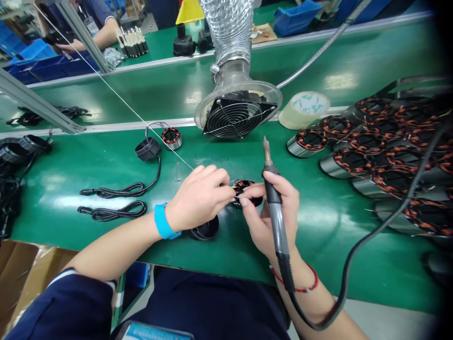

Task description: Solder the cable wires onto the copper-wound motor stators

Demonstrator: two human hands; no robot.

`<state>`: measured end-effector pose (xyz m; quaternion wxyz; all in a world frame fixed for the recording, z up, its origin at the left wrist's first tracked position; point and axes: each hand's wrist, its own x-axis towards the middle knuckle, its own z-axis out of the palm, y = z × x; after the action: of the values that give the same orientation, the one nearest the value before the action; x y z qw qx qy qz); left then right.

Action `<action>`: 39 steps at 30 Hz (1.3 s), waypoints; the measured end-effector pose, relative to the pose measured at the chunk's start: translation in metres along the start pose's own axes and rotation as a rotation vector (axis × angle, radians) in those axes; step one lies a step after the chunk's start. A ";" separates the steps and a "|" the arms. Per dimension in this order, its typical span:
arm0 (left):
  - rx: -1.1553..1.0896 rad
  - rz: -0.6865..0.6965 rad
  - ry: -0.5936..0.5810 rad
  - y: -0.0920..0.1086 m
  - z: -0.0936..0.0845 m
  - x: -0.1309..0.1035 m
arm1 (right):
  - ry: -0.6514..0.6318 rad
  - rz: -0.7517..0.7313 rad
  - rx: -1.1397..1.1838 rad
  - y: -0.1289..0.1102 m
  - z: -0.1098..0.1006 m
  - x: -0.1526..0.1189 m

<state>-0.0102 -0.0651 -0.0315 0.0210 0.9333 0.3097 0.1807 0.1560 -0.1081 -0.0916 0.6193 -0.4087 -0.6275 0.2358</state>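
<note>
My right hand [274,212] is closed around a soldering iron [278,222], its tip pointing up and away from me. The same hand's thumb and index finger pinch a thin lead at a motor stator [244,189] with copper windings. My left hand [201,196] is closed too, its fingertips pinched at the stator's left side. A thin pale strand of solder wire [134,113] runs down from the upper left to this hand and disappears behind it. Under the left wrist sits a black round housing [205,229], partly hidden. What the left fingertips grip is mostly covered.
A fume-extractor fan [235,118] hangs ahead. Several stators [357,160] stand at right beside a tape roll [304,108]. At left lie coiled black cables [120,210], a housing [147,148] wired to another stator [171,138], and more housings [21,148]. The iron's cord [361,241] loops right.
</note>
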 end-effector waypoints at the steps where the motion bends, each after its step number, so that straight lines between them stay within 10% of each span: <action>1: -0.024 -0.040 -0.015 0.002 0.002 0.000 | -0.015 0.002 -0.019 0.000 -0.001 0.000; 10: -0.240 -0.329 -0.135 0.006 0.008 0.002 | -0.262 0.058 -0.269 0.000 -0.022 0.003; 23: -0.519 -0.389 -0.035 0.004 0.012 0.004 | 0.106 0.215 -0.327 -0.022 -0.025 -0.010; 31: -0.424 -0.321 -0.036 0.004 0.012 0.005 | 0.162 -0.032 -0.317 -0.031 -0.039 -0.046; 39: -0.396 -0.285 -0.040 0.005 0.010 0.007 | 0.242 0.052 -0.336 -0.032 -0.036 -0.052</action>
<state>0.0011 -0.0640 -0.0380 0.2351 0.8612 0.3963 0.2146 0.1785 -0.1750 -0.0922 0.6070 -0.5475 -0.5684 0.0929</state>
